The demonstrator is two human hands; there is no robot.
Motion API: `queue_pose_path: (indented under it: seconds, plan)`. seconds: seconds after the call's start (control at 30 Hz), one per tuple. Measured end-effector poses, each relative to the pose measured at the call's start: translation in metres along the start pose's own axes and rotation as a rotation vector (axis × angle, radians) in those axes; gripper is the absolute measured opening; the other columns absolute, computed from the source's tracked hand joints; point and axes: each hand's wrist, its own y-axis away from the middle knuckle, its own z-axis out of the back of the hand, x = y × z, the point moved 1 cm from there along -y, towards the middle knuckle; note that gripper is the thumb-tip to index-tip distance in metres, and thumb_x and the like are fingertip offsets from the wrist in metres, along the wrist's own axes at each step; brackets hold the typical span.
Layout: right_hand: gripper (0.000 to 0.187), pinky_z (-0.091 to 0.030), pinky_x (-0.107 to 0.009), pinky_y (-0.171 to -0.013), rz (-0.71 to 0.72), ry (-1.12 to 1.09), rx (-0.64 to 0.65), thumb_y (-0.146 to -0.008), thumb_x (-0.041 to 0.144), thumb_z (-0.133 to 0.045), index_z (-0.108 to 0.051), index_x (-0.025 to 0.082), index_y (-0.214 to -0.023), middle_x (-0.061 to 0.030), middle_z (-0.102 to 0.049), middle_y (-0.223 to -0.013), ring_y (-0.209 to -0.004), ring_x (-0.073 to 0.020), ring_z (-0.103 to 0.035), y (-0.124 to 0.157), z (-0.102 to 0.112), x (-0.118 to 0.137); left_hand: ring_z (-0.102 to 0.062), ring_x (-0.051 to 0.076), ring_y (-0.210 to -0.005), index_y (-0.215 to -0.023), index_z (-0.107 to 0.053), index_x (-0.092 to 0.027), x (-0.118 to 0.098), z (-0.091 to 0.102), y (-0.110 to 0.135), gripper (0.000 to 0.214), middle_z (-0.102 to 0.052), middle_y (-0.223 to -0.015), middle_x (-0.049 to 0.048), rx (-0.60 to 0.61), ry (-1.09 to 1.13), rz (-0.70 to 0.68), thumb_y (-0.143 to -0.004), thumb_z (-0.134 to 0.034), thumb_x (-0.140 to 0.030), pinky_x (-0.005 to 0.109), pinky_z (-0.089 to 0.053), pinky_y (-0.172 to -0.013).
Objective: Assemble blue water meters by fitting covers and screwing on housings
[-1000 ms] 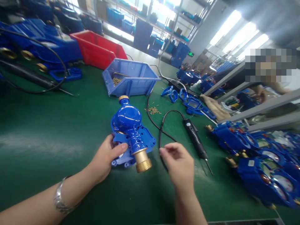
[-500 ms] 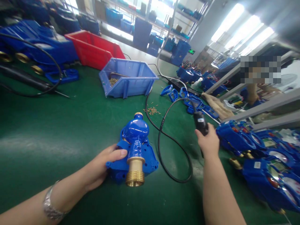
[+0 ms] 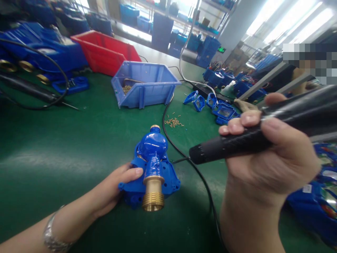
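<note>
A blue water meter (image 3: 154,146) with a brass threaded end sits on the green table in front of me, its blue plastic housing around the body. My left hand (image 3: 119,184) is closed on the left side of that housing, thumb on top. In my right hand (image 3: 273,154) is a black electric screwdriver (image 3: 226,146), wrapped by the fingers and held nearly level. Its thin bit points left, with the tip close to the right side of the housing; whether it touches, I cannot tell. The tool's cable (image 3: 207,189) runs over the table.
Loose brass screws (image 3: 174,122) lie beyond the meter. Behind are a light-blue bin (image 3: 152,96) with screws in it and a red bin (image 3: 102,52). Another black screwdriver (image 3: 31,88) rests at left. Blue covers (image 3: 223,110) and several meters (image 3: 313,200) stand at right.
My right hand has lifted the electric screwdriver, turned it level and brought its bit left toward the meter. My left hand and the meter have hardly moved.
</note>
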Motion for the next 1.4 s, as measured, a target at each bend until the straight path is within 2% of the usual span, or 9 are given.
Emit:
queue_pose_path:
  seconds: [0.17, 0.3, 0.37, 0.5, 0.7, 0.93, 1.2, 1.4]
  plan:
    - [0.029, -0.045, -0.029, -0.053, -0.069, -0.046, 0.2, -0.062, 0.013, -0.057, -0.053, 0.022, -0.09, 0.0064, -0.054, -0.059, -0.05, -0.011, -0.053, -0.003, -0.022, -0.023, -0.069, 0.021, -0.078, -0.101, -0.069, -0.017, 0.001, 0.001, 0.0, 0.032, -0.073, -0.099, 0.0092, -0.01, 0.005, -0.007, -0.074, -0.067, -0.034, 0.029, -0.052, -0.076]
    - [0.027, -0.046, -0.027, -0.052, -0.132, -0.02, 0.298, -0.062, 0.011, -0.061, -0.051, 0.02, -0.085, 0.0074, -0.056, -0.056, -0.048, -0.0107, -0.055, -0.003, -0.03, -0.045, -0.068, 0.024, -0.088, -0.104, -0.067, -0.015, 0.001, -0.003, 0.001, 0.037, -0.072, -0.101, 0.0101, -0.023, 0.0, -0.02, -0.073, -0.068, -0.034, 0.03, -0.051, -0.078]
    - [0.024, -0.045, -0.026, -0.049, -0.169, 0.016, 0.312, -0.061, 0.01, -0.061, -0.05, 0.019, -0.081, 0.0083, -0.056, -0.055, -0.046, -0.0098, -0.054, -0.001, -0.032, -0.057, -0.067, 0.025, -0.091, -0.108, -0.065, -0.015, 0.002, -0.004, 0.001, 0.042, -0.071, -0.102, 0.0106, -0.045, 0.009, -0.033, -0.071, -0.069, -0.035, 0.03, -0.051, -0.078]
    - [0.024, -0.044, -0.025, -0.046, -0.197, 0.016, 0.256, -0.061, 0.011, -0.058, -0.05, 0.019, -0.082, 0.0097, -0.055, -0.053, -0.044, -0.0092, -0.053, 0.003, -0.031, -0.071, -0.067, 0.026, -0.086, -0.111, -0.062, -0.016, 0.006, -0.005, 0.001, 0.047, -0.071, -0.1, 0.0103, -0.092, 0.024, -0.056, -0.069, -0.07, -0.036, 0.035, -0.051, -0.081]
    - [0.023, -0.043, -0.024, -0.046, -0.169, 0.049, 0.25, -0.062, 0.009, -0.058, -0.051, 0.019, -0.082, 0.0094, -0.056, -0.052, -0.044, -0.0093, -0.053, 0.008, -0.029, -0.072, -0.068, 0.024, -0.08, -0.108, -0.063, -0.017, 0.008, -0.006, 0.001, 0.047, -0.072, -0.093, 0.0092, -0.122, 0.038, -0.077, -0.067, -0.072, -0.036, 0.032, -0.052, -0.076]
    - [0.024, -0.043, -0.025, -0.047, -0.158, 0.044, 0.211, -0.063, 0.008, -0.057, -0.051, 0.019, -0.083, 0.0093, -0.056, -0.053, -0.044, -0.0092, -0.053, 0.01, -0.026, -0.074, -0.066, 0.027, -0.088, -0.113, -0.058, -0.017, 0.01, -0.005, -0.002, 0.056, -0.069, -0.104, 0.011, -0.144, 0.016, -0.066, -0.064, -0.073, -0.039, 0.036, -0.051, -0.08]
    - [0.027, -0.043, -0.024, -0.046, -0.163, 0.059, 0.17, -0.061, 0.01, -0.058, -0.051, 0.019, -0.085, 0.0099, -0.055, -0.053, -0.043, -0.0089, -0.053, 0.01, -0.027, -0.073, -0.063, 0.031, -0.101, -0.12, -0.055, -0.016, 0.001, 0.001, 0.003, 0.058, -0.066, -0.113, 0.0144, -0.032, -0.066, 0.007, -0.069, -0.07, -0.038, 0.042, -0.046, -0.091]
    - [0.035, -0.044, -0.026, -0.051, -0.226, 0.001, 0.339, -0.057, 0.009, -0.06, -0.054, 0.02, -0.09, 0.0097, -0.057, -0.054, -0.046, -0.0101, -0.054, 0.009, -0.026, -0.055, -0.065, 0.031, -0.094, -0.11, -0.06, -0.013, 0.003, 0.002, 0.0, 0.049, -0.069, -0.103, 0.0139, -0.013, -0.08, -0.059, -0.068, -0.066, -0.039, 0.042, -0.047, -0.089]
